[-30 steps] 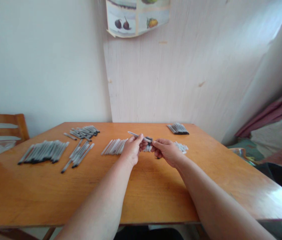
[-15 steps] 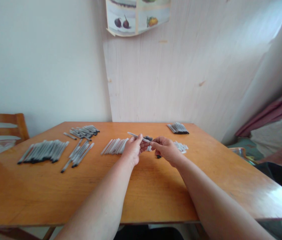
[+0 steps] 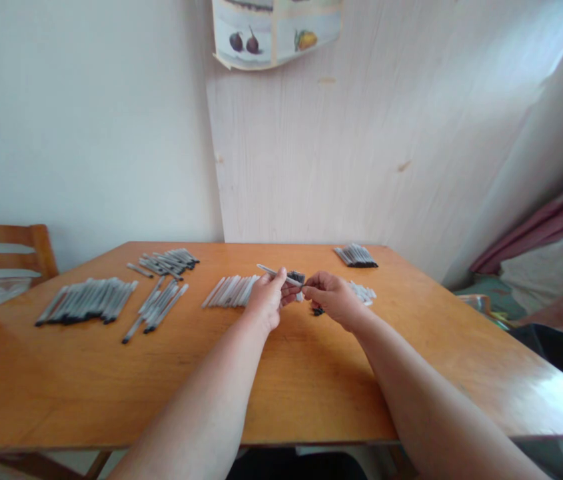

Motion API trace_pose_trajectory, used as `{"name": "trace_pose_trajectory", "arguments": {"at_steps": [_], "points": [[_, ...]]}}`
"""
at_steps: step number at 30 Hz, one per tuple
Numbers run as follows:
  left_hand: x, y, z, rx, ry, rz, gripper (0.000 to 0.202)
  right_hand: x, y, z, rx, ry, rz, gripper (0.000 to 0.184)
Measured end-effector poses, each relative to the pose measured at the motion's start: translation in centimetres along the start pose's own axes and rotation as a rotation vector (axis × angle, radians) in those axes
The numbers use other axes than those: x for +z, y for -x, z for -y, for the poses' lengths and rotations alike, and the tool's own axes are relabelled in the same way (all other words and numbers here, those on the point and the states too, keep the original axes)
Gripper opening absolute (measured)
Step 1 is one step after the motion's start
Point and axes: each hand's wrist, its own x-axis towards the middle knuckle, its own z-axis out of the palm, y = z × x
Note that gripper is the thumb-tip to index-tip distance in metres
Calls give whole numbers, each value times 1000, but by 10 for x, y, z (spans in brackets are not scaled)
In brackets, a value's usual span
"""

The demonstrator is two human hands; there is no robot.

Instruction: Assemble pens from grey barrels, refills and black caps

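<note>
Pen (image 3: pixel 266 270), any lettering illegible, in grip of left hand (image 3: pixel 267 297), tip in pinch of right hand (image 3: pixel 332 297).

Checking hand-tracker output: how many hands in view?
2. Left hand, mid-frame above the table, holding a pen; right hand, just right of it, by the pen's right end. No third hand shows.

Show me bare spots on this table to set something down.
The wooden table is bare beyond the white pieces by the right hand, out to the right edge, and along the back between the back-left pen pile and back-right pen row. It is crowded at left, where grouped pens lie, and in the middle, around the pen barrels and left hand.
</note>
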Motion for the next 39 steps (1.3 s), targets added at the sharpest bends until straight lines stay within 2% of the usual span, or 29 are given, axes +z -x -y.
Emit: {"name": "trace_pose_trajectory", "arguments": {"at_steps": [5, 12, 15, 19, 22, 25, 29, 39], "points": [[0, 0, -3, -13, 31, -63, 21, 0, 1, 4, -36, 59, -22, 12], [-2, -2, -5, -60, 97, -87, 21, -5, 1, 6, -29, 79, -15, 16], [-4, -2, -6, -58, 111, -106, 25, -15, -4, 0, -43, 152, -41, 17], [-5, -3, -8, -62, 116, -118, 27, -36, -14, -16, 1, 390, -129, 17], [-6, -5, -8, -61, 110, -115, 28, -51, -20, -28, 33, 564, -113, 15], [-7, -5, -8, -52, 102, -113, 28, -61, -22, -36, 61, 644, -36, 12], [-7, -5, -8, -36, 82, -115, 29, -63, -21, -40, 99, 663, 32, 11], [-6, -3, -7, -29, 49, -106, 29, -61, -15, -38, 106, 677, 8, 6]]}}
